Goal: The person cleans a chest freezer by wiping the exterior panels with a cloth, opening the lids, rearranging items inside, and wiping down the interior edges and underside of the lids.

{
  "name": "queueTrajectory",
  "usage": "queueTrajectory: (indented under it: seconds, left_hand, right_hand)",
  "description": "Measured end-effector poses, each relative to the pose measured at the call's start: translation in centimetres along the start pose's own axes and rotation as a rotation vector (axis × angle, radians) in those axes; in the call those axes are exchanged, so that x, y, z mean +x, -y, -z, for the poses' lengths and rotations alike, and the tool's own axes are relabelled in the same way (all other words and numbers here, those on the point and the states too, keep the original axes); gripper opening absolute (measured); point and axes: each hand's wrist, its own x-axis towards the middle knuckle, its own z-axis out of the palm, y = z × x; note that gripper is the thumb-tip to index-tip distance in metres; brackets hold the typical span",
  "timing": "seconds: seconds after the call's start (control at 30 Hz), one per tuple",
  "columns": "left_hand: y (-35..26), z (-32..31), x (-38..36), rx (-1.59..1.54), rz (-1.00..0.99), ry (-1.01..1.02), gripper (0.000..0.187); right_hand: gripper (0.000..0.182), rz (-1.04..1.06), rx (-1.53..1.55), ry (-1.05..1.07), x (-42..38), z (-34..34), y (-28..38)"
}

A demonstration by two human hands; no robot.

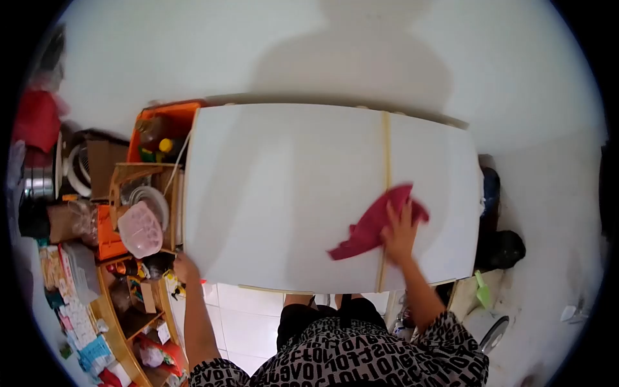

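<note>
A dark pink cloth lies crumpled on a wide white tabletop, right of its middle. My right hand presses down on the cloth, its fingers spread and stretched out. Part of the cloth trails toward the left and front, away from the fingers. At the front left corner of the tabletop, my left hand is closed at the edge, with its fingertips partly hidden. A yellowish strip runs across the white surface from back to front, passing beneath the cloth.
Left of the tabletop stand an orange crate with bottles, a pink perforated basket and a wooden shelf of mixed goods. A black bag and a green scoop-like item are on the right. A wall rises behind.
</note>
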Motion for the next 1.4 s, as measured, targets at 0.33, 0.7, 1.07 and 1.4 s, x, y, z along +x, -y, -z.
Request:
queueTrajectory:
  seconds: [0.33, 0.7, 1.07, 1.4]
  left_hand:
    - [-0.5, 0.7, -0.6, -0.012, -0.048, 0.008, 0.054]
    - [0.0, 0.7, -1.2, -0.211, -0.126, 0.076, 0.057]
    - [1.2, 0.1, -4.8, -0.862, -0.138, -0.307, 0.04]
    - [-0.8, 2.3, -21.6, -1.269, 0.531, 0.931, 0.062]
  right_hand:
    - [0.063, 0.209, -0.102, -0.095, 25.9, -9.8, 22.4]
    - [0.049, 0.965, 0.341, 0.461, -5.5, -9.0, 28.7]
    - [0.055, -0.333, -0.055, -0.279, 2.6, -2.6, -2.4]
    - [0.049, -0.391, 0.074, -0.377, -1.6, 0.4, -7.4]
